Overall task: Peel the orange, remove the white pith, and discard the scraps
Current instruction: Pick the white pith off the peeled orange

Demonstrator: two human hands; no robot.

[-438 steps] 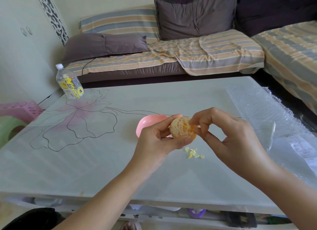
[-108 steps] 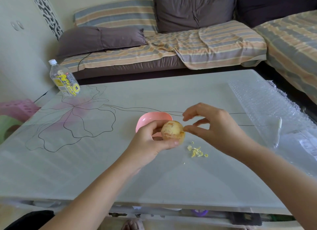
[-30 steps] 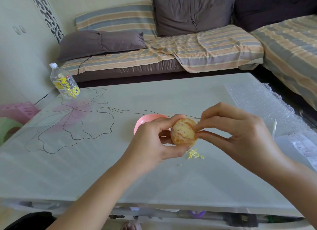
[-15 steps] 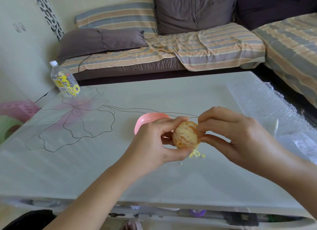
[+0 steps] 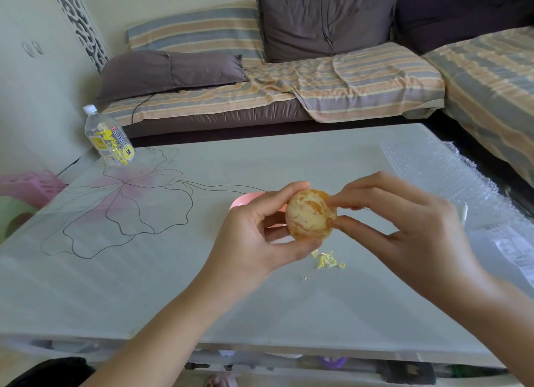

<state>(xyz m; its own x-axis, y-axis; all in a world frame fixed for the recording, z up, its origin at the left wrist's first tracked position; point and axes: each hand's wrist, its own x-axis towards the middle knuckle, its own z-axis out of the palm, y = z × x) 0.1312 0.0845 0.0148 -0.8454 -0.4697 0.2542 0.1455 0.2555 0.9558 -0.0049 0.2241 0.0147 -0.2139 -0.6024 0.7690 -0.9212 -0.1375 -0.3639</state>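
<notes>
Outer peel is off – the orange (image 5: pixel 311 214) is bare, held above the middle of the table (image 5: pixel 144 285), nearer its front edge. Left hand (image 5: pixel 257 236) is clamped around it, thumb under, fingers over the top and back. Right hand (image 5: pixel 404 227) has thumb and forefinger pinched together against the fruit's right side, probably on a strand of pith – too small to confirm. White pith patches cover much of the visible face, so pith removal looks partly done. A small pile of scraps (image 5: pixel 329 261) sits on the table just below the hands, not discarded. A pink bowl (image 5: pixel 245 200) is mostly hidden behind the left hand. Bottle (image 5: pixel 108 136) near the back left corner has a yellow label, text unreadable; paper slip (image 5: pixel 514 251) at the right edge, print illegible
</notes>
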